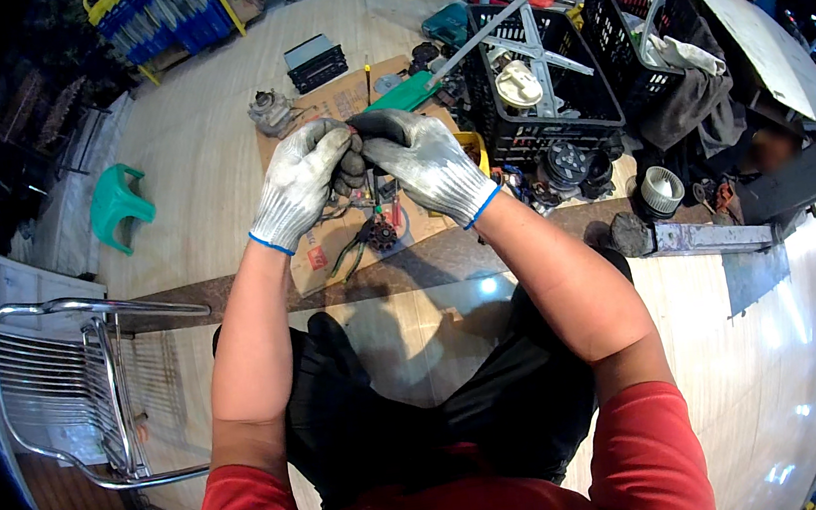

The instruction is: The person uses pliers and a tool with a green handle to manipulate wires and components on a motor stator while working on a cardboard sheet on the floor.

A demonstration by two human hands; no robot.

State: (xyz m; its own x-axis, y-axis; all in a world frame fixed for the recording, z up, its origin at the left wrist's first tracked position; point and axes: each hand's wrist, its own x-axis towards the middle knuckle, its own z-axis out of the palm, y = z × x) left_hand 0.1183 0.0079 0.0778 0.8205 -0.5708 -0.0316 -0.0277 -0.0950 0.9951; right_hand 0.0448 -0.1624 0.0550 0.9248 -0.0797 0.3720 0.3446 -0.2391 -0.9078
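Note:
My left hand (306,174) and my right hand (429,160) meet in front of me, above a cardboard sheet (310,234). Both wear white knitted gloves with dark, dirty palms and blue cuffs. The fingers of each are curled in and pressed together at the tips. A tiny reddish spot shows between them, but the gloves hide what they hold, if anything. On the cardboard below lie pliers (357,251) with green and yellow handles and a round, dark, coppery part (383,236). Several small tools and parts beneath the hands are partly covered.
Black crates (555,129) filled with parts stand at the right, beside a yellow container (473,144). A white fan wheel (662,190) sits nearer. Beyond the cardboard are a metal housing (271,112) and a black box (316,69). Leftward stand a green stool (117,202) and a metal chair (55,381).

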